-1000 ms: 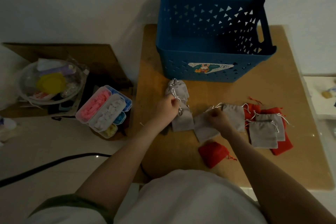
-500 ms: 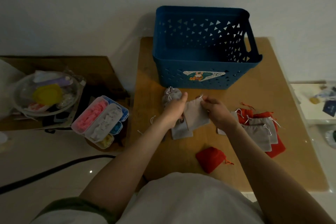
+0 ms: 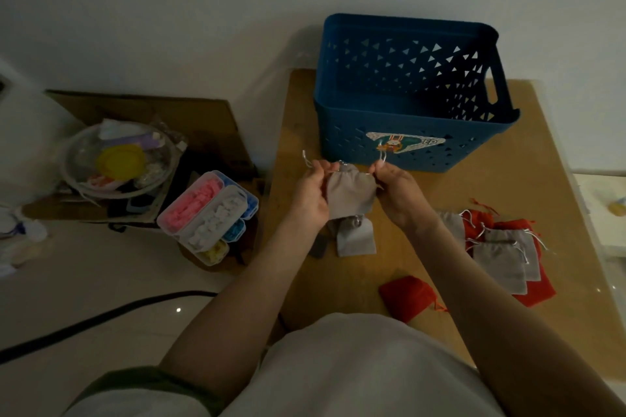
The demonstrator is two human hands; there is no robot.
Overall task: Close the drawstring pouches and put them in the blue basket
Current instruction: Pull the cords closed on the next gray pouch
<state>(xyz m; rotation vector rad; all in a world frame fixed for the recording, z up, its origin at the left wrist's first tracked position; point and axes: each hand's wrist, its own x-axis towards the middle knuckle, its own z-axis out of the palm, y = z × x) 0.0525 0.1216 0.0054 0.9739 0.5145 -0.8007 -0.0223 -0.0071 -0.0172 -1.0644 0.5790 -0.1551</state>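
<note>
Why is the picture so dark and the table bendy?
Head view: the room is dimly lit, so the grey pouch in the left hand and right hand looks murky; the wide-angle lens slants the edges of the table; a glint shines on the floor.

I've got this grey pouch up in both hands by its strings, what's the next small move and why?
Probably pull the strings apart to cinch it: the left hand and right hand each pinch one beside the grey pouch, whose mouth looks partly gathered, in front of the blue basket.

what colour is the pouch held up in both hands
Grey. The pouch shows best in the head view.
</note>
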